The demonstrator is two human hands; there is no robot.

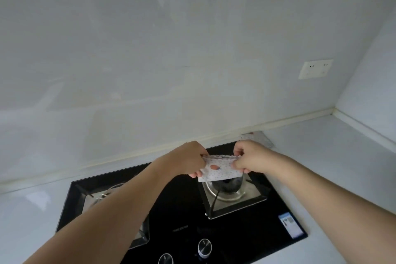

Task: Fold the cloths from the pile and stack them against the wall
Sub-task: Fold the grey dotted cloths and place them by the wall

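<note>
Dotted small cloth [220, 170] is pinched at both ends by the left hand [194, 162] and right hand [250, 159], mid-frame over the gas burner [230, 186], so a loose pinch could drop it there.

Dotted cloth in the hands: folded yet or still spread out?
Folded. The dotted cloth is a narrow band held above the stove, left hand and right hand pinching its ends.
</note>
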